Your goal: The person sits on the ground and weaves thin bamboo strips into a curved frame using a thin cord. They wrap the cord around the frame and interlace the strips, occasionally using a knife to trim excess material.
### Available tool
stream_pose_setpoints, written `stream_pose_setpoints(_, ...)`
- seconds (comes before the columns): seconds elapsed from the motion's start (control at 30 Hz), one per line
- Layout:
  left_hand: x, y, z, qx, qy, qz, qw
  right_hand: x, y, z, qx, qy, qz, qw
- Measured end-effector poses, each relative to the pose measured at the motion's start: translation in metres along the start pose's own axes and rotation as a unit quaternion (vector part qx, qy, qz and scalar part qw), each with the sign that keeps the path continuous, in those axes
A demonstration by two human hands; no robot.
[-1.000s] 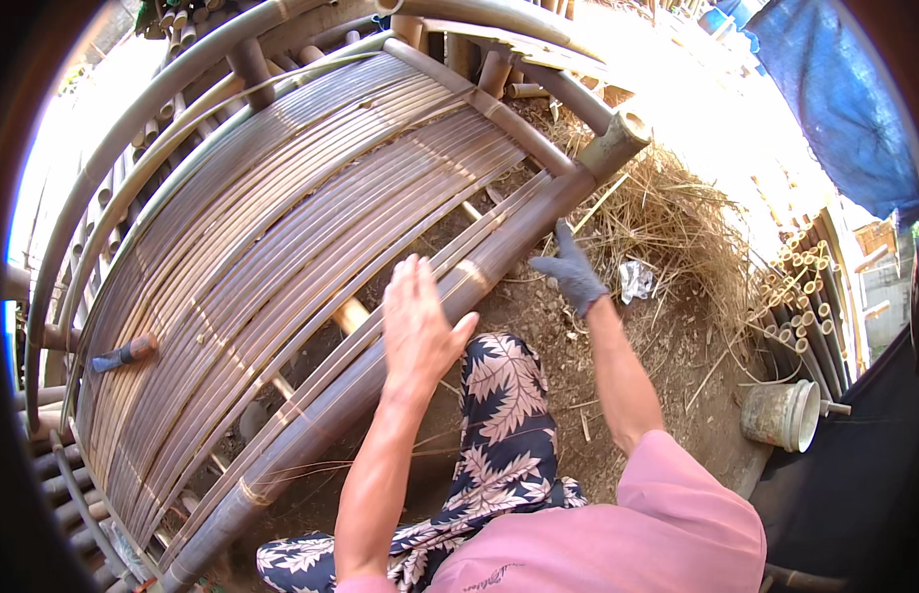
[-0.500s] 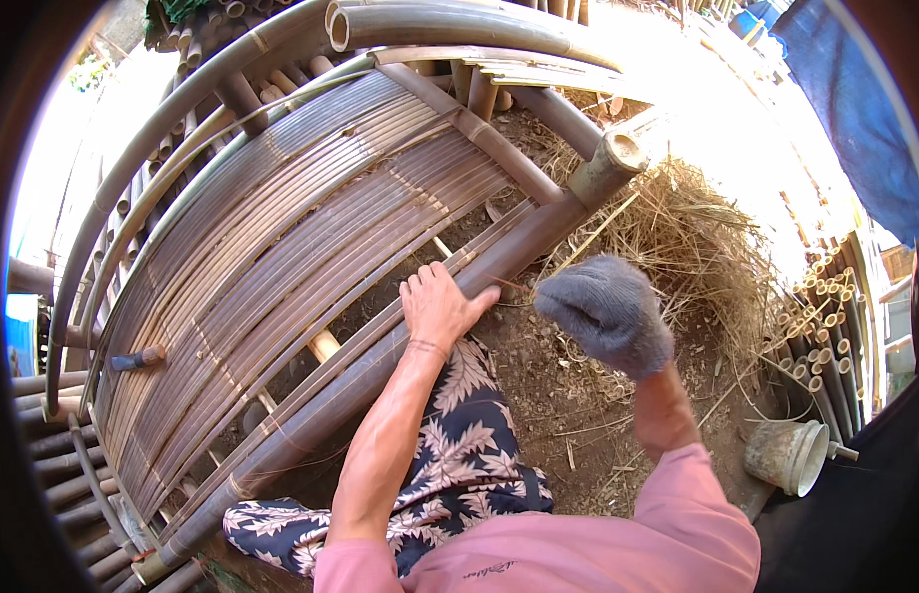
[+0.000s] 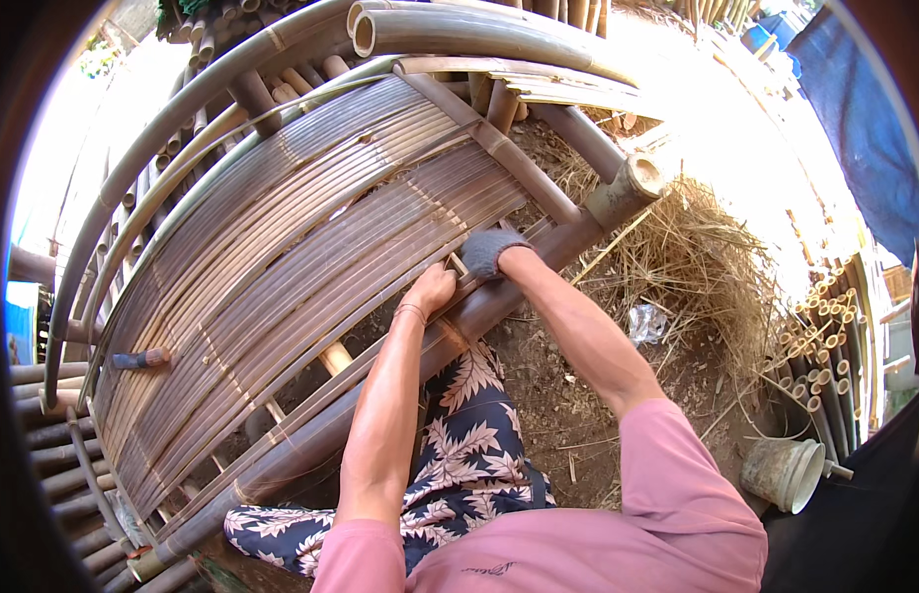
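A bamboo bench frame [image 3: 282, 466] with a slatted panel [image 3: 272, 277] of split strips lies slantwise before me. My left hand [image 3: 432, 288], bare, is closed at the gap between the slats and the thick near pole. Right beside it, my right hand [image 3: 491, 253] in a grey knitted glove is curled over the narrow strips next to that pole. Whatever the fingers of either hand hold is hidden. On the panel's left part rests a short tool [image 3: 141, 359] with a brown wooden end and a dark body.
Curved bamboo poles [image 3: 479, 38] run along the far side. Straw-like shavings [image 3: 711, 267] and crumpled clear plastic [image 3: 647, 323] lie on the ground at right. A dirty white bucket [image 3: 784, 472] lies tipped near stacked bamboo poles [image 3: 830, 371]. A blue tarp [image 3: 860, 109] hangs far right.
My right hand has swung left from above the ground to the strips beside my left hand. The left hand, spread on the pole before, is now closed. A thin strand between them no longer shows.
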State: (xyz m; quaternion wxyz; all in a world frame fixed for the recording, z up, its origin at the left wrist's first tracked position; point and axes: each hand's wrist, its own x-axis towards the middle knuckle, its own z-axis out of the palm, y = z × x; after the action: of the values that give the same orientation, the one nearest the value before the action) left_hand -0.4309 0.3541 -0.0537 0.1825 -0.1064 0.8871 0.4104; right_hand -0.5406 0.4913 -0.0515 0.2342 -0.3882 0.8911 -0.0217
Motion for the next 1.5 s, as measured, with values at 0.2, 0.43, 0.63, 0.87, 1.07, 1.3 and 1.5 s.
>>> stream_pose_setpoints(0.2, -0.02, 0.0, 0.007, -0.044, 0.134, -0.118, 0.983, 0.01, -0.018, -0.026, -0.099, -0.152, -0.173, 0.968)
stream_pose_setpoints(0.43, -0.048, -0.017, -0.02, -0.466, 0.0, 0.042, 0.884, -0.085, -0.037, -0.021, 0.196, 0.267, -0.154, 0.931)
stream_pose_setpoints(0.63, -0.045, -0.015, -0.029, -0.465, -0.023, 0.02, 0.885, -0.147, -0.036, -0.035, 0.626, 0.156, -0.045, 0.763)
stream_pose_setpoints(0.87, -0.048, 0.009, -0.015, -0.227, 0.143, -0.071, 0.961, -0.354, 0.091, -0.092, 0.435, 0.424, 0.046, 0.793)
stream_pose_setpoints(1.07, -0.091, 0.039, 0.017, 0.13, 0.192, 0.046, 0.972, -0.555, 0.226, -0.146, -0.008, 0.472, 0.32, 0.822)
stream_pose_setpoints(1.3, -0.091, 0.058, 0.031, 0.224, 0.159, -0.037, 0.961, -0.537, 0.239, -0.062, -0.243, 0.297, 0.432, 0.816)
stream_pose_setpoints(1.5, -0.025, 0.052, -0.012, 0.183, 0.285, 0.169, 0.925, -0.252, 0.042, 0.005, 0.45, 0.168, 0.242, 0.843)
